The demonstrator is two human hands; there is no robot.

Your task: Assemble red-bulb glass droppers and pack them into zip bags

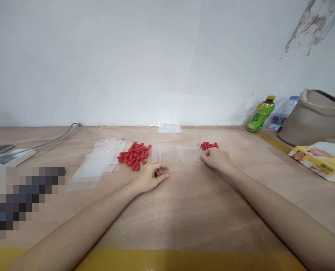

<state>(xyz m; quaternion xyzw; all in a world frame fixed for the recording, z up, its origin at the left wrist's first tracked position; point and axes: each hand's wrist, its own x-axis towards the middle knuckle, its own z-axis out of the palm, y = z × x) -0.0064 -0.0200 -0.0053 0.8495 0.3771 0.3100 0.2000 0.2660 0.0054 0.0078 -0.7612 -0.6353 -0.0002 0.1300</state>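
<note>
A row of thin clear tubes [174,153] lies side by side on the wooden table. At its left end is a loose pile of red rubber bulbs [133,155]. A smaller group of red bulbs [209,145] sits at the right end. My left hand [152,177] rests in front of the left pile, fingers loosely curled, thumb apart, nothing visible in it. With fingertips together, my right hand [216,158] reaches the right end of the tube row, just in front of the smaller group. Whatever is between those fingertips is hidden.
Clear plastic bags [92,165] lie overlapped left of the bulbs; another clear packet [169,128] is by the wall. At right are a green bottle [261,114], a clear bottle [282,113], a beige bag [314,116] and a yellow printed packet [322,162]. A grey cable [54,140] runs at left.
</note>
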